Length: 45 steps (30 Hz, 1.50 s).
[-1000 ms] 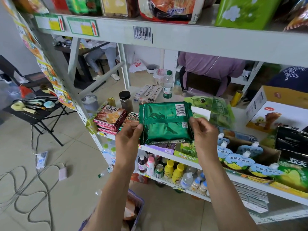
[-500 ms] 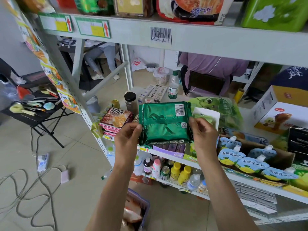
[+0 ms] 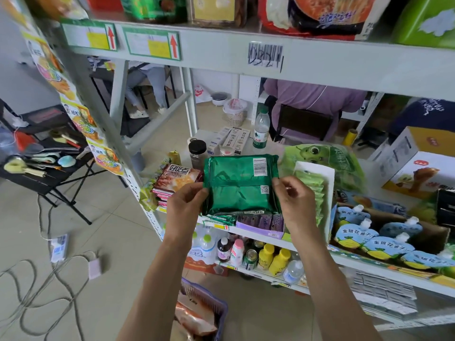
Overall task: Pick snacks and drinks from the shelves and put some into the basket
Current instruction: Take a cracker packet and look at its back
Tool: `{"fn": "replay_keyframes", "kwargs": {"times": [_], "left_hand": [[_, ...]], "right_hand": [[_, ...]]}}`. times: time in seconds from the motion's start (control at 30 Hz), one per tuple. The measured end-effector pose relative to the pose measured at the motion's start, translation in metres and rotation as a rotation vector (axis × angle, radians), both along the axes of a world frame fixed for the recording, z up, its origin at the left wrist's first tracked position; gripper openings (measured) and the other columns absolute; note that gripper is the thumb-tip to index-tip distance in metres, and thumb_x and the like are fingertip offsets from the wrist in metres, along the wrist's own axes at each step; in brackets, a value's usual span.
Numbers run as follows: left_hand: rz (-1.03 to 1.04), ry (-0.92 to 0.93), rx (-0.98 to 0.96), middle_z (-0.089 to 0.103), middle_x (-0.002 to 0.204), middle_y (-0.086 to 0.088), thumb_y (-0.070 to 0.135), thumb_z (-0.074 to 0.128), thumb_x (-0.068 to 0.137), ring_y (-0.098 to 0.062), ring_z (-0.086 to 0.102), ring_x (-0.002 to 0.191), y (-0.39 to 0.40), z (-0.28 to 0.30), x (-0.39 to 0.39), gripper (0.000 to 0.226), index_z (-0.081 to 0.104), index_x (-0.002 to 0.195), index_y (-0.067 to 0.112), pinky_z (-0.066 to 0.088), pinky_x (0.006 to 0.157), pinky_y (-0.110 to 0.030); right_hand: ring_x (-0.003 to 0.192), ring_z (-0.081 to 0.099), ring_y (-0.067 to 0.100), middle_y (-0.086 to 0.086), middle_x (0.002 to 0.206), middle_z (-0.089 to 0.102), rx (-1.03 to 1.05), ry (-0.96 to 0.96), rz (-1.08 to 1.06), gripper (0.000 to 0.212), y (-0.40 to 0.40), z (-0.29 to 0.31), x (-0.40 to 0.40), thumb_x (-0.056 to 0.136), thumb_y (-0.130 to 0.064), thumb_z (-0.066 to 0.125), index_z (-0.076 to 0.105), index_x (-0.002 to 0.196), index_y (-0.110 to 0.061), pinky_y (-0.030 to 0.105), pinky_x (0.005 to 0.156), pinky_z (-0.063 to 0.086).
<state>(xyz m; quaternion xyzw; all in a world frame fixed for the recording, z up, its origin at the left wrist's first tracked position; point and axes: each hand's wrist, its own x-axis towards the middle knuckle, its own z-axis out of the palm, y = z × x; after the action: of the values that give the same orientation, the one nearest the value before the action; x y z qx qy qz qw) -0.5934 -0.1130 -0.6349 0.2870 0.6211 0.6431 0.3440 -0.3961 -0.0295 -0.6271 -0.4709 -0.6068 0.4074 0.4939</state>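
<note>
1. Holding a green snack packet between them, the left hand and the right hand keep it upright in front of the middle shelf, with its back side to the camera.
2. This packet is a shiny foil pillow, nearly square, with wrinkles, a horizontal seam across the middle, a white barcode label at the upper right and a small square code below it.
3. Left fingers are curled and pinch the left edge of the packet at about mid height; the thumb lies on the near face.
4. Right fingers pinch the right edge near the square code, the thumb and the first fingers are closed on the foil.
5. So the packet lies between both hands, its top part rises above the fingertips and its lower edge is just over a purple carton of small sachets on the shelf.
6. At the left of it is a stack of flat red-brown snack packs, glossy as well.
7. At the right, soft blue pouches with white caps stand in a cardboard tray.
8. Below, on the floor, a purple plastic basket with a lattice wall holds crinkled orange bags.
</note>
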Motion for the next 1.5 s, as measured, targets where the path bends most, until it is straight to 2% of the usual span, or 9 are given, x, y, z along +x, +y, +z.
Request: {"fn": "replay_keyframes", "kwargs": {"times": [0.07,0.23,0.37,0.53,0.7,0.93,1.23,1.37,1.5], "left_hand": [[-0.010,0.059,-0.006,0.072,0.083,-0.004,0.003,0.064,0.091,-0.018,0.062,0.076,0.006,0.001,-0.009,0.013,0.072,0.090,0.014,0.050,0.071,-0.035],[-0.008,0.176,0.021,0.065,0.067,0.013,-0.002,0.066,0.087,0.002,0.052,0.058,0.022,0.009,-0.024,0.022,0.071,0.081,0.019,0.043,0.059,-0.011],[-0.040,0.118,0.009,0.066,0.072,-0.002,0.006,0.062,0.094,-0.010,0.054,0.057,0.033,0.006,-0.040,0.014,0.072,0.090,0.016,0.049,0.055,-0.021],[-0.109,-0.005,0.018,0.073,0.078,-0.004,0.014,0.046,0.103,-0.013,0.068,0.066,0.039,0.002,-0.045,0.027,0.069,0.091,0.010,0.057,0.058,-0.026],[-0.179,0.067,-0.031,0.075,0.090,-0.006,0.020,0.053,0.100,-0.015,0.070,0.080,0.053,-0.011,-0.060,0.023,0.072,0.103,0.007,0.054,0.065,-0.021],[-0.219,0.293,-0.209,0.072,0.102,-0.005,0.008,0.065,0.091,-0.023,0.067,0.094,0.088,-0.042,-0.087,0.019,0.069,0.109,0.014,0.055,0.085,-0.033],[-0.263,0.456,-0.350,0.069,0.102,-0.004,-0.007,0.056,0.089,-0.021,0.062,0.090,0.113,-0.076,-0.099,0.027,0.069,0.110,0.005,0.048,0.070,-0.019],[-0.299,0.433,-0.354,0.071,0.109,-0.009,-0.008,0.059,0.088,-0.027,0.065,0.101,0.117,-0.088,-0.095,0.035,0.067,0.118,0.008,0.054,0.091,-0.035],[-0.342,0.420,-0.334,0.068,0.114,-0.010,-0.002,0.060,0.091,-0.024,0.062,0.101,0.114,-0.090,-0.095,0.033,0.064,0.123,0.006,0.051,0.089,-0.029]], "right_hand": [[0.061,0.048,0.011,0.006,0.076,0.062,0.002,-0.047,-0.011,0.016,0.004,-0.006,-0.003,0.093,-0.025,0.065,0.069,0.088,-0.010,0.025,0.059,0.037],[0.044,0.042,0.001,-0.012,0.055,0.051,-0.005,-0.004,0.006,0.006,0.009,-0.005,-0.015,0.093,-0.006,0.063,0.069,0.092,-0.006,0.011,0.048,0.031],[0.051,0.060,0.009,0.009,0.070,0.065,-0.157,0.176,0.027,0.016,0.013,-0.008,-0.026,0.094,0.001,0.059,0.066,0.096,-0.014,0.021,0.055,0.054],[0.075,0.070,0.026,0.020,0.090,0.070,-0.350,0.347,-0.019,0.016,0.017,-0.012,-0.038,0.097,-0.005,0.054,0.066,0.106,0.003,0.028,0.066,0.061],[0.081,0.065,0.013,-0.004,0.090,0.071,-0.307,0.084,-0.063,0.009,0.025,-0.029,-0.045,0.093,-0.032,0.064,0.069,0.086,-0.029,0.025,0.070,0.051],[0.082,0.062,0.018,0.002,0.090,0.069,-0.321,0.004,-0.053,0.011,0.049,-0.055,-0.075,0.088,-0.008,0.069,0.066,0.093,-0.017,0.035,0.074,0.051],[0.092,0.065,0.018,0.000,0.095,0.069,-0.334,-0.159,-0.099,0.014,0.067,-0.087,-0.098,0.086,-0.008,0.069,0.066,0.099,-0.013,0.034,0.087,0.052],[0.095,0.065,0.021,0.004,0.102,0.068,-0.343,-0.241,-0.103,0.017,0.067,-0.095,-0.097,0.090,-0.006,0.063,0.064,0.107,-0.010,0.022,0.074,0.047],[0.070,0.058,0.014,0.003,0.102,0.066,-0.343,-0.332,-0.087,0.021,0.069,-0.098,-0.097,0.093,-0.009,0.061,0.061,0.114,-0.009,0.010,0.048,0.037]]}}
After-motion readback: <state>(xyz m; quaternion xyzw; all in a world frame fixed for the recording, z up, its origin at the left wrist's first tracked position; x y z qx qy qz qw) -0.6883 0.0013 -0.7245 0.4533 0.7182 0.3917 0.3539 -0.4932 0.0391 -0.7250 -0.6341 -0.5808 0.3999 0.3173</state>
